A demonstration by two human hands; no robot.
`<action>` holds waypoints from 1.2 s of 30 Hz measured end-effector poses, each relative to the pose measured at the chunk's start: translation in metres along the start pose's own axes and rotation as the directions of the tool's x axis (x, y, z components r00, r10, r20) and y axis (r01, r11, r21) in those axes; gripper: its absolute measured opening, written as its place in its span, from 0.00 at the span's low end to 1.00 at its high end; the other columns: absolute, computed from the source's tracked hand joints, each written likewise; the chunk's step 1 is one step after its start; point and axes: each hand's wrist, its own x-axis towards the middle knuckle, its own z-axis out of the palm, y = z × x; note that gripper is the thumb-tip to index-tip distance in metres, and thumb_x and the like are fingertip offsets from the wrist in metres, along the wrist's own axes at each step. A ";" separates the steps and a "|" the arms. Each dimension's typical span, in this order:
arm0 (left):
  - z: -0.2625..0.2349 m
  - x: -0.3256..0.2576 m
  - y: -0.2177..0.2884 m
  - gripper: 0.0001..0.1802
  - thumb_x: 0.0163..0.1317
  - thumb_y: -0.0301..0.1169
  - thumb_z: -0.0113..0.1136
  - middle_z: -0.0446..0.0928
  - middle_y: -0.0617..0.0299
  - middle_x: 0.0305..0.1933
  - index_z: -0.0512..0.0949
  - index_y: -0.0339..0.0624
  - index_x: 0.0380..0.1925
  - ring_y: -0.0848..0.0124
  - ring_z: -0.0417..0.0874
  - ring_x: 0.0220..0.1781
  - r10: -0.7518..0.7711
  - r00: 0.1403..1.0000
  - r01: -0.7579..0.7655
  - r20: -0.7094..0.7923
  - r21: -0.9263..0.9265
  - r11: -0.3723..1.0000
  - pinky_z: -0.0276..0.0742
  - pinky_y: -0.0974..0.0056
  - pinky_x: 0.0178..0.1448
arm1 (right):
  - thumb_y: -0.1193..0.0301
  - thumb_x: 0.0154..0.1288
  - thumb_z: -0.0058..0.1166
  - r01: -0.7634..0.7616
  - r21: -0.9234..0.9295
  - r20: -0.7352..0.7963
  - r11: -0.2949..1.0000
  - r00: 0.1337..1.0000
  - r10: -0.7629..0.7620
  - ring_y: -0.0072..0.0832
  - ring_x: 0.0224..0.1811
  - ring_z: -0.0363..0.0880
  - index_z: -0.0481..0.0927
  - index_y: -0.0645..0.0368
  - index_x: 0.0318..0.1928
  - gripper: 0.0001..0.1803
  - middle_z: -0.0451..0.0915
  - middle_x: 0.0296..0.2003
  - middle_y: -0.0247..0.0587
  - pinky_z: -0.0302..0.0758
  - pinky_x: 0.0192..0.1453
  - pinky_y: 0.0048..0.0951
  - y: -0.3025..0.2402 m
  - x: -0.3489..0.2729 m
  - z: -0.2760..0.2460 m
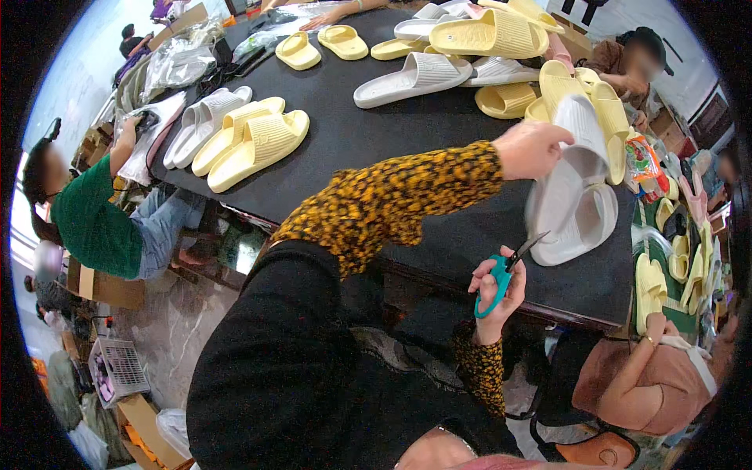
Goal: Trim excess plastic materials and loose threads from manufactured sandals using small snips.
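Your left hand [531, 149] grips the top of a soft white foam slipper [570, 196] standing on the black table [376, 133]. Its long side runs up and down. Your right hand [497, 291] grips teal-handled scissors [505, 270], blades pointing up at the slipper, just below it.

A black work table [376, 125] stands on a pale, seemingly marbled floor [168, 329], with cardboard boxes [106, 286] alongside.

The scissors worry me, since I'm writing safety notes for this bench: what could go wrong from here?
The teal scissors in the right hand point toward the white slides; a slip might nick the foam. The left hand grips one slide from above, so its fingers could drift near the blades. The slides lie near the black table edge and could slide off.
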 end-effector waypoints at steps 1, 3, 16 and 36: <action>-0.015 -0.013 -0.002 0.14 0.58 0.25 0.53 0.82 0.47 0.34 0.80 0.38 0.44 0.63 0.85 0.34 -0.056 0.998 0.057 0.025 -0.036 0.998 0.80 0.62 0.41 | 0.61 0.63 0.61 -0.004 0.002 0.000 1.000 1.000 0.004 0.20 0.20 0.69 0.62 0.64 0.63 0.34 0.76 0.29 0.44 0.70 0.21 0.22 0.000 -0.001 0.002; -0.063 -0.045 0.003 0.14 0.59 0.27 0.52 0.81 0.47 0.36 0.80 0.38 0.43 0.54 0.84 0.37 -0.121 0.993 0.121 -0.015 0.092 0.988 0.80 0.58 0.42 | 0.62 0.63 0.61 0.016 -0.012 -0.005 1.000 1.000 -0.016 0.19 0.20 0.69 0.62 0.63 0.64 0.34 0.76 0.28 0.43 0.70 0.21 0.21 -0.001 -0.001 0.008; -0.367 -0.271 -0.086 0.20 0.57 0.27 0.58 0.80 0.46 0.43 0.75 0.35 0.50 0.53 0.81 0.45 -0.225 0.786 0.610 -0.575 0.666 0.428 0.75 0.55 0.52 | 0.65 0.60 0.63 -0.092 0.001 -0.042 0.996 0.995 0.092 0.18 0.21 0.72 0.66 0.65 0.60 0.31 0.77 0.28 0.42 0.72 0.23 0.17 0.001 0.006 0.005; -0.280 -0.230 -0.097 0.04 0.58 0.21 0.53 0.70 0.51 0.24 0.70 0.31 0.29 0.63 0.74 0.27 -0.374 0.842 0.535 -0.390 0.513 0.671 0.69 0.61 0.34 | 0.81 0.60 0.57 -0.221 0.010 0.046 0.975 0.974 0.220 0.20 0.36 0.77 0.66 0.64 0.61 0.27 0.77 0.36 0.37 0.76 0.39 0.22 -0.010 0.004 -0.005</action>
